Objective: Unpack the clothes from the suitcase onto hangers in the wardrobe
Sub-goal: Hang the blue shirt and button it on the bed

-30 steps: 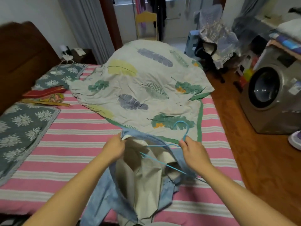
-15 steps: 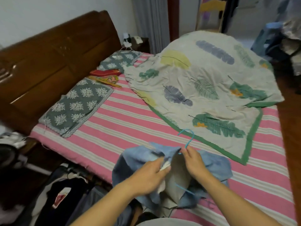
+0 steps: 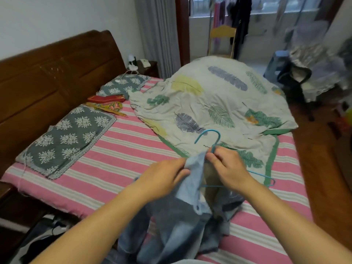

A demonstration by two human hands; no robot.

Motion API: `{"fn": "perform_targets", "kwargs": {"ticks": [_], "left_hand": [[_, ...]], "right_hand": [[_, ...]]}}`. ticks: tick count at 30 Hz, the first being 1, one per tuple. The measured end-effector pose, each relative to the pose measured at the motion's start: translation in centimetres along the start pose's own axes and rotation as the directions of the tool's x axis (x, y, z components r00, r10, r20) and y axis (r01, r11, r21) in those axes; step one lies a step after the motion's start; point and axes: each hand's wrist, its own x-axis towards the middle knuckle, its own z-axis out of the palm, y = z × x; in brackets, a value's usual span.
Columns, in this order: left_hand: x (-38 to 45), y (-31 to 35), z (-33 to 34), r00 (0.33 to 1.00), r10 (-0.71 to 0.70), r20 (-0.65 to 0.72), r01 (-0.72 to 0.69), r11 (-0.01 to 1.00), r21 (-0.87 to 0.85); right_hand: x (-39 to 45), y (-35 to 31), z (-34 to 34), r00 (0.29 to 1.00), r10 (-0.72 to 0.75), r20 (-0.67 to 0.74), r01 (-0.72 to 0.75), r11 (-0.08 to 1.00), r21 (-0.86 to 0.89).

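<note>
A light blue denim garment [image 3: 182, 221] with a beige lining hangs over the near edge of the striped bed [image 3: 114, 168]. My left hand [image 3: 162, 178] pinches its upper edge near the collar. My right hand [image 3: 226, 166] grips the neck of a thin blue wire hanger [image 3: 208, 135], whose hook stands up above my fingers. The hanger's right shoulder pokes out past my right wrist, and its left side is hidden inside the garment. Dark clothes [image 3: 43, 237] lie low at the bottom left beside the bed; the suitcase itself I cannot make out.
A leaf-print quilt [image 3: 219, 103] is heaped over the far half of the bed. Two grey patterned pillows [image 3: 70, 138] lie along the wooden headboard [image 3: 53, 77]. A yellow chair [image 3: 222, 40] stands in the doorway, and cluttered furniture lines the right side.
My view has swung right and up toward the doorway. Both hands rose with the garment, and the hanger's hook now stands higher above my right hand.
</note>
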Motion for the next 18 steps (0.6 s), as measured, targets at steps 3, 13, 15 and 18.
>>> {"fn": "perform_targets", "kwargs": {"ticks": [3, 13, 15, 18], "left_hand": [[0.3, -1.2, -0.4, 0.986, 0.127, -0.107, -0.117, 0.989, 0.095], [2.5, -2.5, -11.8, 0.89, 0.45, -0.076, -0.425, 0.878, 0.22], [2.1, -3.2, -13.7, 0.877, 0.476, -0.062, -0.447, 0.858, 0.254], [1.5, -3.7, -15.3, 0.855, 0.519, -0.028, -0.481, 0.81, 0.336]], "right_hand": [[0.0, -0.9, -1.6, 0.967, 0.152, 0.203, -0.211, 0.928, 0.308], [-4.4, 8.6, -7.4, 0.644, 0.499, 0.58, -0.652, 0.754, 0.074], [-3.4, 6.5, -5.4, 0.643, 0.424, 0.638, -0.639, 0.756, 0.141], [-0.6, 2.0, -1.0, 0.711, 0.331, 0.62, -0.558, 0.802, 0.211]]}}
